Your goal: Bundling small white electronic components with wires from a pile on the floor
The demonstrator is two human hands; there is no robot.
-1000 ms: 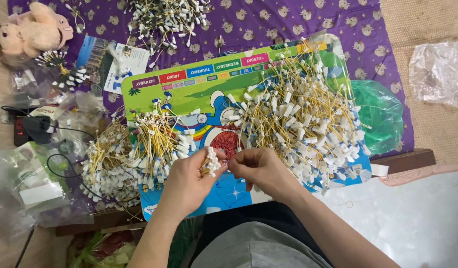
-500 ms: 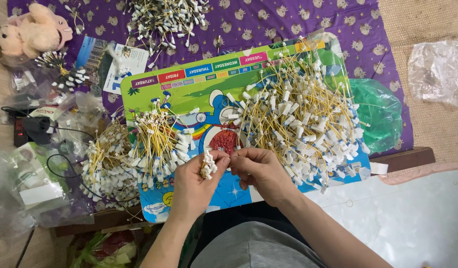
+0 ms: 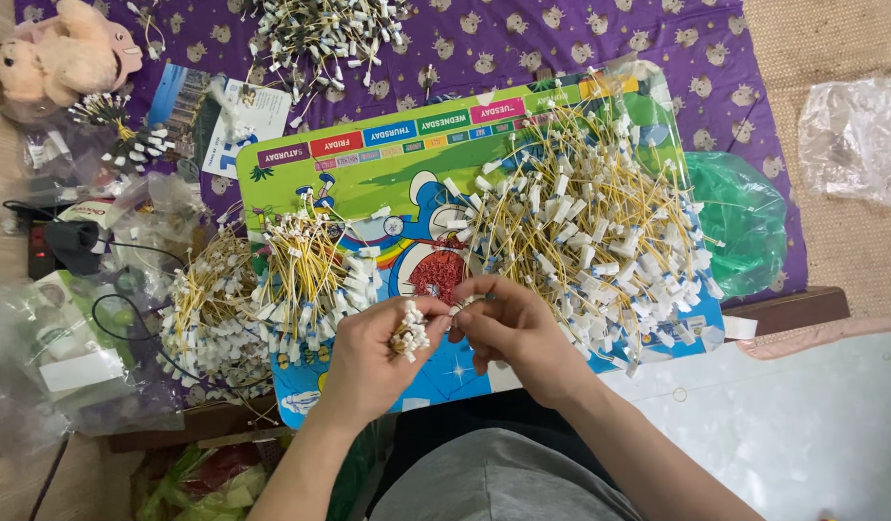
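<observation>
The left hand (image 3: 368, 362) is closed around a small bundle of yellow wires (image 3: 408, 331) with white connector ends pointing up, held just above the near edge of the colourful board (image 3: 388, 159), between the two loose heaps. The right hand (image 3: 508, 328) pinches a single wire (image 3: 458, 310) at the bundle's side. It seems best to keep the left grip firm, with the connector ends level, and to slide each new wire in parallel so nothing tangles.
</observation>
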